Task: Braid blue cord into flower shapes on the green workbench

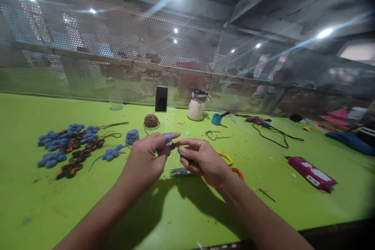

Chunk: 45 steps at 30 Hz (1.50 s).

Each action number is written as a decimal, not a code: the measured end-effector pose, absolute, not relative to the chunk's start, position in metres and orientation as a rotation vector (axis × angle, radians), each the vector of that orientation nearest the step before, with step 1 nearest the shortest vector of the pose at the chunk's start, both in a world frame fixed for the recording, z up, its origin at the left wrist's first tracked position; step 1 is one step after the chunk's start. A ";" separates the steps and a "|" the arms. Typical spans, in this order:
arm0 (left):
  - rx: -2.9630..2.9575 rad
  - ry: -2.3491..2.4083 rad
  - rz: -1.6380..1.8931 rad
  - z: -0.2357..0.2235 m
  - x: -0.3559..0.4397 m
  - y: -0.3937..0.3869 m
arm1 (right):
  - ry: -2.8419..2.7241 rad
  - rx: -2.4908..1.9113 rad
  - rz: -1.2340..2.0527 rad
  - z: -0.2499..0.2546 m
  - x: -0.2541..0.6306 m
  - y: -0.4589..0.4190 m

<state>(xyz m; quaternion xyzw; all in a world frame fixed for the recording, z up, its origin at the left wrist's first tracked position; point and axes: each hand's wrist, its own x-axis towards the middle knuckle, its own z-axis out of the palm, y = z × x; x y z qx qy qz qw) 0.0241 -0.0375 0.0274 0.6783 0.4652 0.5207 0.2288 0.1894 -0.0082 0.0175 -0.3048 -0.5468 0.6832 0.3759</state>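
Observation:
My left hand (148, 154) is closed in a pinch on a small piece of blue yarn work (167, 147), with blue yarn wound round its index finger. Close against it, my right hand (202, 158) pinches what looks like a crochet hook, mostly hidden by the fingers. Under the right hand lie scissors (179, 172) with one yellow and one orange handle loop. Left of my hands stands a roll of blue yarn (132, 136), beside a blue crocheted flower (111, 153) with a loose tail.
Blue flowers (52, 159) and dark orange-flecked ones (76, 157) lie at left. Farther back are a multicoloured yarn ball (151, 120), a phone (161, 99), a white jar (196, 108) and a blue pot (216, 119). At right are a corded glue gun (259, 122) and a magenta case (312, 172).

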 end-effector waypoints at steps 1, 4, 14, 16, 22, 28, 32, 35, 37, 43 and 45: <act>1.826 1.264 1.505 0.027 0.026 -0.038 | -1.334 -0.710 1.756 0.015 0.186 -0.010; 1.437 1.081 1.602 0.030 0.028 -0.040 | -1.239 -0.568 1.727 0.011 0.176 -0.016; 0.886 0.725 1.427 0.040 0.022 -0.041 | -1.582 -0.570 1.306 0.016 0.188 -0.012; 0.896 0.727 1.419 0.040 0.020 -0.041 | -1.643 -0.598 1.244 0.019 0.191 -0.012; 0.930 0.728 1.447 0.045 0.020 -0.045 | -1.756 -0.643 1.076 0.026 0.197 -0.013; 0.950 0.740 1.468 0.047 0.020 -0.047 | -1.849 -0.671 0.937 0.027 0.204 -0.011; 0.972 0.729 1.465 0.044 0.018 -0.043 | -1.897 -0.679 0.873 0.028 0.208 -0.010; 0.980 0.732 1.468 0.041 0.017 -0.041 | -1.921 -0.685 0.846 0.029 0.210 -0.010; 0.977 0.744 1.464 0.041 0.016 -0.041 | -1.930 -0.680 0.845 0.030 0.211 -0.010; 0.956 0.761 1.458 0.044 0.016 -0.044 | -1.915 -0.676 0.921 0.032 0.210 -0.013; 0.949 0.776 1.462 0.045 0.017 -0.045 | -1.895 -0.678 0.965 0.032 0.209 -0.014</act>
